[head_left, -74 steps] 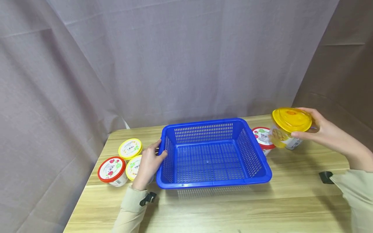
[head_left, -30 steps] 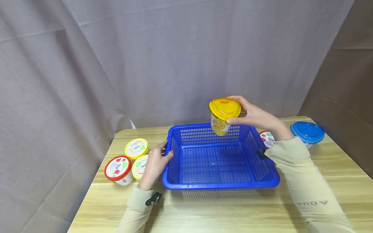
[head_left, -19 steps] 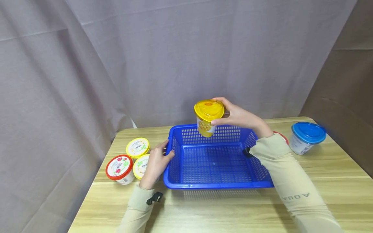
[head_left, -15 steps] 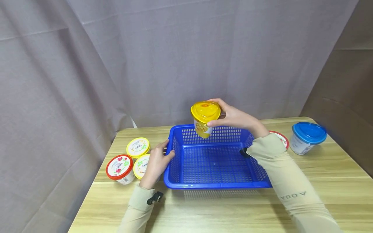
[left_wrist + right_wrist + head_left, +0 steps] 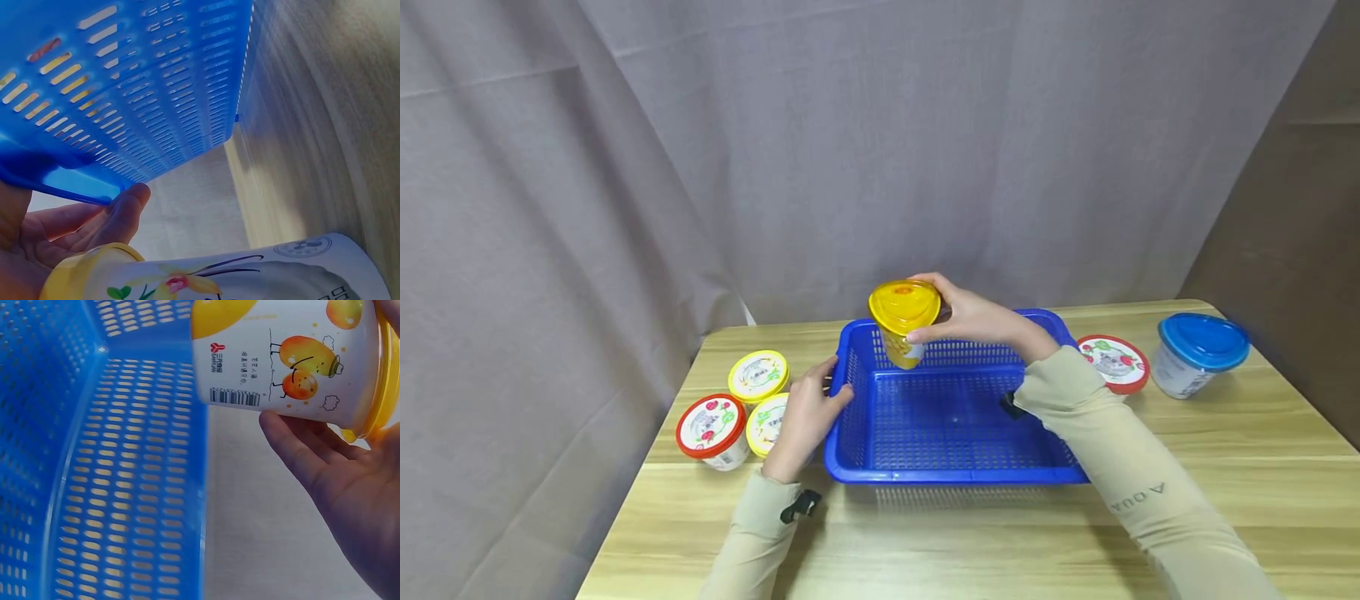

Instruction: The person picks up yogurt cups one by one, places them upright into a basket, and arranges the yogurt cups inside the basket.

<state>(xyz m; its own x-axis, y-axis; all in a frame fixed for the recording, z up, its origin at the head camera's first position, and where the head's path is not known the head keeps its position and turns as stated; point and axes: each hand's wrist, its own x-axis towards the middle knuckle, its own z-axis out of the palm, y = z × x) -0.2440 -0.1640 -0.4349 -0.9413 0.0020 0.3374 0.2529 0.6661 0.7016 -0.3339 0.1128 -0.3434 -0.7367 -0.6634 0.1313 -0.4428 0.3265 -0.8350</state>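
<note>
My right hand (image 5: 973, 321) grips a yogurt cup (image 5: 901, 343) with a yellow domed lid, holding it slightly tilted over the back left part of a blue plastic basket (image 5: 955, 477). In the right wrist view the cup (image 5: 294, 362) shows mango drawings and a barcode, and its base is beside the basket wall (image 5: 125, 469). My left hand (image 5: 805, 412) holds the basket's left rim, thumb over the inside; in the left wrist view the fingers (image 5: 128, 215) curl under that rim. A yellow-lidded tub (image 5: 767, 423) stands right beside the left hand, partly hidden by it.
Left of the basket stand another yellow-lidded tub (image 5: 758, 375) and a red-lidded tub (image 5: 711, 425). At the right are a red-lidded tub (image 5: 1114, 362), partly behind the sleeve, and a blue-lidded cup (image 5: 1195, 354). A grey curtain (image 5: 850, 167) hangs behind the wooden table (image 5: 925, 550).
My right hand has carried the yellow-lidded cup from the right side of the table leftward over the basket, lately lowering it a little. The left hand has stayed on the rim.
</note>
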